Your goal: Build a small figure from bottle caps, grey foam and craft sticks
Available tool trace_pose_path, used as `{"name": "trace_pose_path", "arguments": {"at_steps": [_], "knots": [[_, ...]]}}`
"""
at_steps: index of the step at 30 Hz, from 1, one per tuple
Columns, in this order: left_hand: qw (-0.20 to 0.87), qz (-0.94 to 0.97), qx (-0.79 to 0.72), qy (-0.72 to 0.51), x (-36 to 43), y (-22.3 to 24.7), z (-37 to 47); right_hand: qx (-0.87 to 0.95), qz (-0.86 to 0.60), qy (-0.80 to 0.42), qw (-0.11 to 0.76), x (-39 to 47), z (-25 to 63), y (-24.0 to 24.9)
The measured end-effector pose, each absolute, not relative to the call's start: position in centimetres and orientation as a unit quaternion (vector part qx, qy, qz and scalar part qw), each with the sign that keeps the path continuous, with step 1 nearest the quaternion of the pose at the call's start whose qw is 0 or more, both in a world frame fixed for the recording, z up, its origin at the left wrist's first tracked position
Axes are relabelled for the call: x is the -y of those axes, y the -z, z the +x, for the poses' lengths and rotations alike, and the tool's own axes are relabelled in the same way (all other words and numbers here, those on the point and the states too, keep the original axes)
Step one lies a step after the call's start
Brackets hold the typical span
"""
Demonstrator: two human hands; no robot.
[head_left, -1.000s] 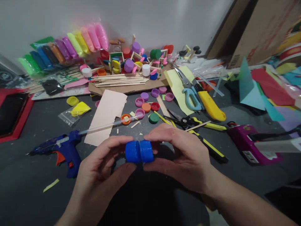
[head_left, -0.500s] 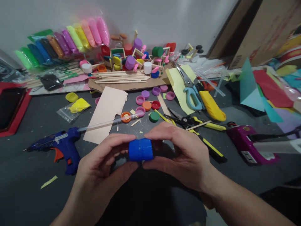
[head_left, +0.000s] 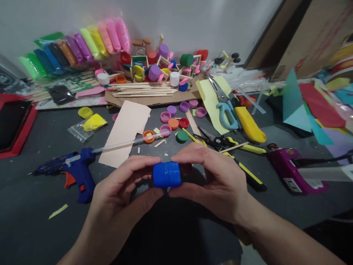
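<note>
A blue cylinder (head_left: 167,174), which looks like two bottle caps joined face to face, lies level between my hands above the dark table. The thumb and fingertips of my left hand (head_left: 121,195) pinch its left part. My right hand (head_left: 215,184) pinches its right part the same way, thumb below and fingers above. Just beyond the hands lie loose caps, among them a green cap (head_left: 182,137) and an orange cap (head_left: 173,123). The blue glue gun (head_left: 79,173) rests left of my left hand, with a clear glue stick reaching to the right.
Black-and-yellow pliers (head_left: 220,141), blue-handled scissors (head_left: 227,115) and a yellow cutter (head_left: 249,124) lie beyond my right hand. A purple device (head_left: 285,165) sits at the right. Wooden sticks (head_left: 143,89) and small cap models line the back. A pale paper sheet (head_left: 124,132) lies centre-left.
The whole view has shifted very slightly. Both hands keep the same grip on the blue cylinder, and nothing else has visibly moved.
</note>
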State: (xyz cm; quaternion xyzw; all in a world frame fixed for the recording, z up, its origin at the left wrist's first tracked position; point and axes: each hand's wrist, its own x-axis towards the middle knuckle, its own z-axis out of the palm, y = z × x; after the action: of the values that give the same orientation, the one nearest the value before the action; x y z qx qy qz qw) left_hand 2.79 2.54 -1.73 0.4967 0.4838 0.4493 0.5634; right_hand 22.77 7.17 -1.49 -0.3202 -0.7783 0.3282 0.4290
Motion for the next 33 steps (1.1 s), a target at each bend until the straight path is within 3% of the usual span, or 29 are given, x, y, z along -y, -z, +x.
{"name": "trace_pose_path", "arguments": {"at_steps": [33], "knots": [[0.560, 0.482, -0.488, -0.465, -2.92, 1.67, 2.80, 0.775, -0.319, -0.350, 0.418, -7.20, 22.68, 1.19]]}}
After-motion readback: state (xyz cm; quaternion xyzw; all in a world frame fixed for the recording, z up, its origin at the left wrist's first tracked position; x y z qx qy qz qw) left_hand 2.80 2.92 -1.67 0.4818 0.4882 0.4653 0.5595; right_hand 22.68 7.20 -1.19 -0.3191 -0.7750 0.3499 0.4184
